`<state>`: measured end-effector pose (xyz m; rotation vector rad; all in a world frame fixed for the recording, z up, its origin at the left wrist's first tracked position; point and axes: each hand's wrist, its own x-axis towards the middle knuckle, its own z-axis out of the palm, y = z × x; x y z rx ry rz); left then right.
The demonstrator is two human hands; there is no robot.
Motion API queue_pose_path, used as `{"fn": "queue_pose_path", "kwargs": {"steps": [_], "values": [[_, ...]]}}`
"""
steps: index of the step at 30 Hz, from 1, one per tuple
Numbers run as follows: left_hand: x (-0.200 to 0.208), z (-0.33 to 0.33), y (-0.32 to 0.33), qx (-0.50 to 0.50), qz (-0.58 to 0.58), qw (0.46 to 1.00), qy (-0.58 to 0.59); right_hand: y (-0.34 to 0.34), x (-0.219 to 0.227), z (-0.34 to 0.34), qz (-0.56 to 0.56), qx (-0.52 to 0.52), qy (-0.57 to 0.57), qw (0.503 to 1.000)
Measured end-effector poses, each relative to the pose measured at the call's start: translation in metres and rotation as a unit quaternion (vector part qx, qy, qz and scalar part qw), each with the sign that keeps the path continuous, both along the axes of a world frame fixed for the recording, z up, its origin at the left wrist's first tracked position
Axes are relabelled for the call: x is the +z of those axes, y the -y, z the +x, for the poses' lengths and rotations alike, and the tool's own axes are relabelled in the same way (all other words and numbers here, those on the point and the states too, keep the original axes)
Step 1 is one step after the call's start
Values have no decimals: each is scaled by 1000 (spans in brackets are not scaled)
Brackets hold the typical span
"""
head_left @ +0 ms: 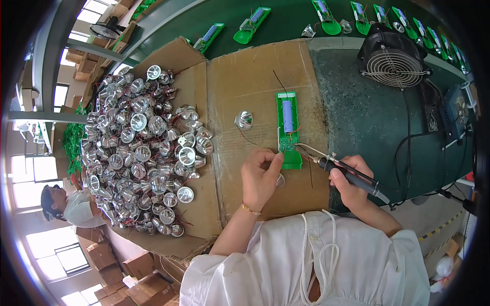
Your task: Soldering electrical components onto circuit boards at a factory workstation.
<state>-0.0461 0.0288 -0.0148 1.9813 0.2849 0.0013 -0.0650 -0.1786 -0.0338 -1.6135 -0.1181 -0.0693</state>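
Soldering iron (352,176) gripped in right hand (349,186), tip at green board (288,127); left hand (260,176) fingertips pinched together at board's lower edge.

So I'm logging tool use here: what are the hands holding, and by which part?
Right hand grips the soldering iron by its dark handle. Left hand pinches the green board at its lower end.
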Motion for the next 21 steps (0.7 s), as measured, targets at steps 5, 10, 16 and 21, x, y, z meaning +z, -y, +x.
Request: {"fn": "queue_pose_path", "kwargs": {"steps": [5,10,16,21], "values": [[-3,2,2,3,23,1000,9,-9,2,4,34,-2,-49,998],[-7,4,2,4,42,998,48,-15,12,10,70,-10,-67,995],[-8,4,2,14,12,999,29,-10,5,11,22,3,-42,999],[-7,5,2,7,37,998,49,-14,16,9,112,-43,-85,989]]}}
